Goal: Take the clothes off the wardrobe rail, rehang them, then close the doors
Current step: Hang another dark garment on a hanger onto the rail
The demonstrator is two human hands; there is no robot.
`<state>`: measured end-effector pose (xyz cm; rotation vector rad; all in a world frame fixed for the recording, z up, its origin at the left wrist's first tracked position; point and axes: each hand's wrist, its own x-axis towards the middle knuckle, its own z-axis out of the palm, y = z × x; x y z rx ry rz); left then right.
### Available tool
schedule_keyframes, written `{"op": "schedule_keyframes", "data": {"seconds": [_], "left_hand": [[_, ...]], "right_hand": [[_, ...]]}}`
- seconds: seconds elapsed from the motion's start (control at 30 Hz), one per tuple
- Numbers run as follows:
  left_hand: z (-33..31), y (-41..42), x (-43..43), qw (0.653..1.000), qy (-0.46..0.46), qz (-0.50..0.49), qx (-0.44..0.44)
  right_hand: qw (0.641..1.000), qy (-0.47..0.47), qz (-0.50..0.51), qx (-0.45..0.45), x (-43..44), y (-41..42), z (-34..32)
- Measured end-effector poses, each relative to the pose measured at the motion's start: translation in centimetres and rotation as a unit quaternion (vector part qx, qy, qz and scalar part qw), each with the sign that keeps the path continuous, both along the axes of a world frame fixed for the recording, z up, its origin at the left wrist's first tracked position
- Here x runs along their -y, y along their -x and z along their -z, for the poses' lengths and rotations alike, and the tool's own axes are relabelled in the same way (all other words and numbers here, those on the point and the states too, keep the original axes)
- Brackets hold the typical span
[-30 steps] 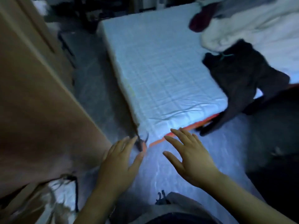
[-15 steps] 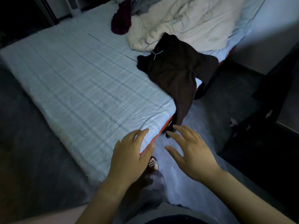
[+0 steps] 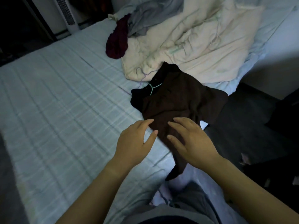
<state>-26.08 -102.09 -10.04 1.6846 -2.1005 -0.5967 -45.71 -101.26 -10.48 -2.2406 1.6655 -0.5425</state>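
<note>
Dark brown garment (image 3: 178,101) lies crumpled on the near right corner of the bed, and one part of it trails over the mattress edge toward the floor. A thin green wire hanger (image 3: 154,87) pokes out at its collar end. You are looking down over both of your bare forearms. Your left hand (image 3: 134,143) is held flat with its fingers straight and slightly spread, above the pale checked mattress cover (image 3: 64,110) and just beside the garment's left edge. Your right hand (image 3: 191,143) is also flat and spread, directly over the garment's lower part. The two hands are apart and neither grips anything; whether the right one touches the cloth cannot be told. Behind the garment a rumpled cream duvet (image 3: 194,46) fills the far right of the bed and touches the collar end. A maroon garment (image 3: 117,42) lies bunched at the duvet's left edge, with a grey garment (image 3: 150,15) heaped behind it. Your grey trousers (image 3: 194,199) show at the bottom.
</note>
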Motion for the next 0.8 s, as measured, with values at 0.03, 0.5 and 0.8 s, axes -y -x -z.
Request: {"op": "schedule_keyframes", "data": {"seconds": [0.03, 0.5, 0.8], "left_hand": [[0.9, 0.9, 2.3, 1.000, -0.007, -0.009, -0.008], [13.1, 8.8, 30.3, 0.938, -0.227, -0.262, 0.003], [23.0, 7.8, 36.2, 0.876, -0.297, -0.381, 0.015]], "right_hand": [[1.000, -0.004, -0.008, -0.002, 2.5, 1.0, 0.7], [0.955, -0.096, -0.267, -0.093, 42.4, 10.8, 9.9], [0.926, -0.141, -0.295, -0.190, 56.2, 8.6, 22.8]]}}
